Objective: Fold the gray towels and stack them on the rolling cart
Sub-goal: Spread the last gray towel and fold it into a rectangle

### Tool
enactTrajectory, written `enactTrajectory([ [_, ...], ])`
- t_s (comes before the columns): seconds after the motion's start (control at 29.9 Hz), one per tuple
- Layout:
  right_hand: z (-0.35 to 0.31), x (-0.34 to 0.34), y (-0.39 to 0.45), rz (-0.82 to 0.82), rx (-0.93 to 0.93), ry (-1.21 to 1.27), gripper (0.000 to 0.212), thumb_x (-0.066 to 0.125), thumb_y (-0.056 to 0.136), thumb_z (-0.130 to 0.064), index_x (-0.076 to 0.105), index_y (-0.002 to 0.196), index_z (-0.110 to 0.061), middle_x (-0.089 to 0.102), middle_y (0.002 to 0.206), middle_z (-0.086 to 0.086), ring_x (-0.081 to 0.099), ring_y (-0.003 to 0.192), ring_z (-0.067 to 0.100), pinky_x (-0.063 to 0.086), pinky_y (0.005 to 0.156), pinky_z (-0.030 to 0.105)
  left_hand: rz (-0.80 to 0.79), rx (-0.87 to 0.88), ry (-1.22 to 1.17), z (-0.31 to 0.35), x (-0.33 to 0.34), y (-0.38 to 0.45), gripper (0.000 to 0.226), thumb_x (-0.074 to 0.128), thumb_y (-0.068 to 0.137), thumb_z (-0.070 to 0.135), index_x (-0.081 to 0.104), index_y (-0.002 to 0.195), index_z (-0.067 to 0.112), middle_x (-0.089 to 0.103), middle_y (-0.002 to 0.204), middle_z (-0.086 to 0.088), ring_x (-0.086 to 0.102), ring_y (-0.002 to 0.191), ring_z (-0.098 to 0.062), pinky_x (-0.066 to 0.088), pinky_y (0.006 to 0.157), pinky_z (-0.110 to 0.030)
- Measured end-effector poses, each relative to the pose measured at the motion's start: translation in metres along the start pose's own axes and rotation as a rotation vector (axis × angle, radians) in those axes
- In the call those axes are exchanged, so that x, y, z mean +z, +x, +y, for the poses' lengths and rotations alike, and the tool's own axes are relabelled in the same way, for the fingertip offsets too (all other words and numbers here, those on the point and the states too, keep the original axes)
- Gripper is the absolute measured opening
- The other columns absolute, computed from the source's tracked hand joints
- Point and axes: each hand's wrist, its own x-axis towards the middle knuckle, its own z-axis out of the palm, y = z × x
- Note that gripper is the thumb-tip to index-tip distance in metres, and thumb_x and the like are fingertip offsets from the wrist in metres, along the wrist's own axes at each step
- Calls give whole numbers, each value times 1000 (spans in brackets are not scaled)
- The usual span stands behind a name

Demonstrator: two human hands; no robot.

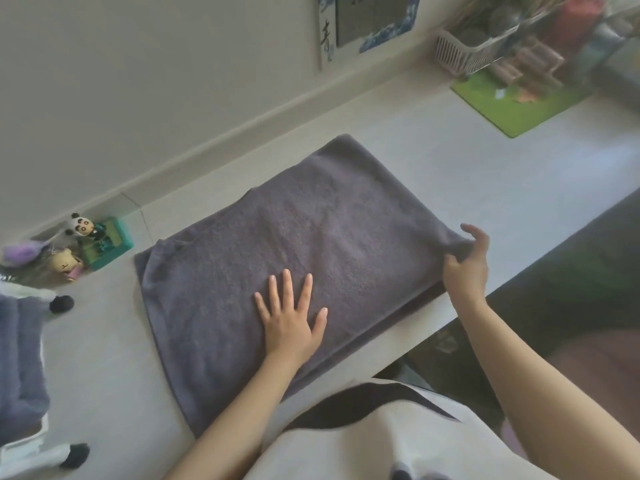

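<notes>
Gray towel (311,244), laid flat on a pale table (467,161), two bare hands on it.

Gray terry cloth, already doubled over, spread across the middle of the table with its near edge running along the table's front rim. Left hand (289,318): palm down on the lower middle of the towel, fingers straight and spread, pressing the cloth. Right hand (465,263): at the towel's right near corner, thumb and fingers pinching a bunched fold of the cloth, index finger curled above it. Table, far left: panda figurine (81,224) on a small green box (109,242), with other small toys beside it. Left edge: bluish-gray folded fabric (19,358), partly out of view. Far right: green mat (519,105) and white slatted basket (460,53), blurred.
</notes>
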Motion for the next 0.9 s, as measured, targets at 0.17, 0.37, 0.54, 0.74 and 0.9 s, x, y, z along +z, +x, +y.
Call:
enactTrajectory([
  [0.17,20,-8,2,-117,-141,-142,54,35,83,10,42,124,-25,47,115,4,53,92,27,43,74,35,63,0,-129,7,-3,3,66,39,84,55,44,140,20,34,147,-22,26,137,-41,10,109,-64],
  [0.37,25,-12,3,-196,-272,-270,46,47,92,-5,44,132,-28,45,117,-8,47,93,12,38,80,27,190,425,-464,41,-8,-5,30,61,78,51,60,93,25,52,102,1,47,96,-16,33,89,-31],
  [0.54,36,-16,5,-55,-214,-361,30,54,93,-25,53,122,-31,56,109,1,55,72,19,43,70,29,95,392,-466,55,-6,-4,24,61,72,53,55,80,30,46,92,8,40,90,-12,21,81,-23],
  [0.74,46,-23,11,-30,-172,-272,29,57,90,-16,58,119,-20,60,117,3,55,80,18,39,82,26,14,354,-541,60,-16,0,21,64,71,47,61,68,27,48,86,11,39,91,-8,16,78,-20],
  [0.9,48,-28,10,-14,-146,-209,30,54,91,-11,60,118,-20,58,120,5,54,97,19,37,89,25,-62,385,-559,58,-27,4,21,65,72,47,67,73,26,41,86,17,34,92,-1,17,83,-21],
])
